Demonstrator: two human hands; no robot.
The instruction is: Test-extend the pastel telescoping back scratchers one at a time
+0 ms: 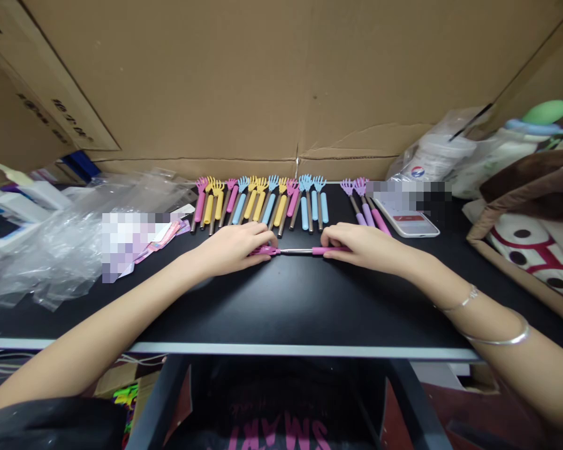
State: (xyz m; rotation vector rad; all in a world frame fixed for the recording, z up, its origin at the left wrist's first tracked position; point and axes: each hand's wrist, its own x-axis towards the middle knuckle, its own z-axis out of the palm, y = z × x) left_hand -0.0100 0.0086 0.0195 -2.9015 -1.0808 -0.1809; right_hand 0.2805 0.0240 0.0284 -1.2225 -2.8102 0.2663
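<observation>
A pink back scratcher (298, 251) lies level between my two hands, its bare metal rod showing in the gap. My left hand (237, 245) is closed around the pink claw end. My right hand (363, 248) grips the pink handle. Just beyond my left hand is a row of several back scratchers (263, 203) in pink, yellow and blue, claws pointing away. To the right, near my right hand, lie two purple back scratchers (363, 203) and a pink handle (379, 219), whose far end is hard to make out.
Clear plastic bags (60, 234) and pink-purple cards (162, 240) lie at the left. A phone (410, 219), a lidded cup (443, 153) in a bag and a brown-trimmed bag (535, 244) stand at the right. Cardboard (244, 81) walls the back; the table's front edge (281, 351) is light.
</observation>
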